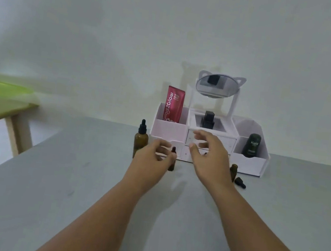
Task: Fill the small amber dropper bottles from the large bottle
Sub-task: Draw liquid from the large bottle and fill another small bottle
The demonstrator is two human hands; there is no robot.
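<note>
The left hand [153,155] pinches a small amber bottle [171,166] just beside the large bottle [141,140]. The right hand [207,152] hovers near, fingers released.

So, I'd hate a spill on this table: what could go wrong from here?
1. The uncapped small bottle stands close beside the wrist of the right hand. A sideways sweep could topple it, and the dropper cap lying next to it might roll away.
2. The left hand is at the capped small bottle, grip unclear, with the large amber dropper bottle close by its knuckles. A hasty lift could knock that over.
</note>
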